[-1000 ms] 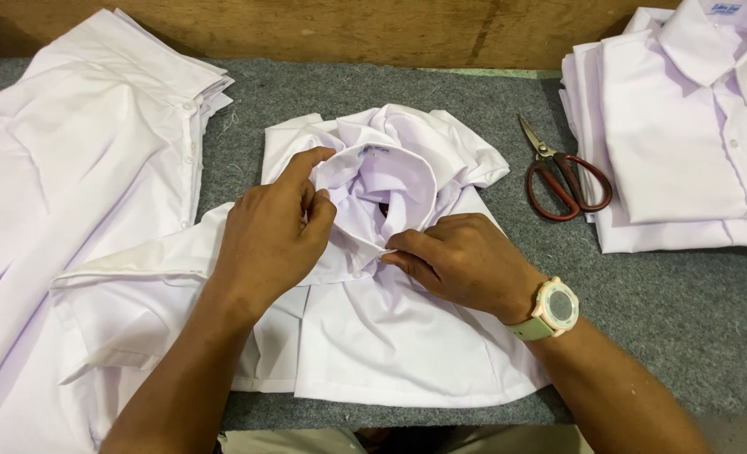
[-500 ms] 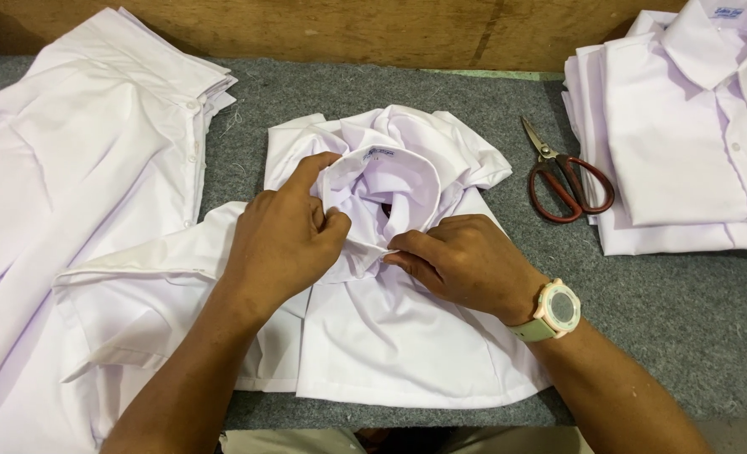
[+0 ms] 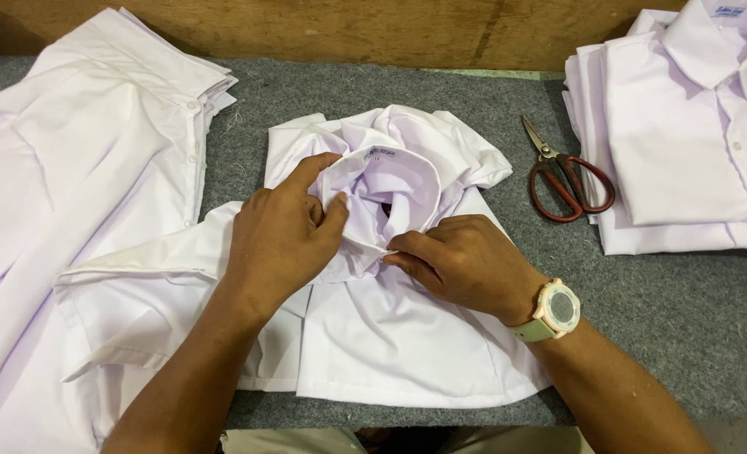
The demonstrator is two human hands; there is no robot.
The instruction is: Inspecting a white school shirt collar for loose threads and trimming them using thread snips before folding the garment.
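At the middle of the grey table (image 3: 685, 336), the left hand (image 3: 283, 240) and right hand (image 3: 466, 261) both pinch closed on the white shirt (image 3: 407, 336) collar, seemingly fastening it; this calls for fine fingertip alignment.

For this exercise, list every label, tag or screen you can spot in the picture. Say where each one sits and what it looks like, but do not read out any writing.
Neck label: small white rectangle with dark print, inside the collar of the crumpled white shirt, just above the left hand.
Second neck label: small white rectangle with blue print, inside the collar of the top shirt on the folded stack, far right.
Watch face: dark rounded screen in a pale case, on the right wrist.
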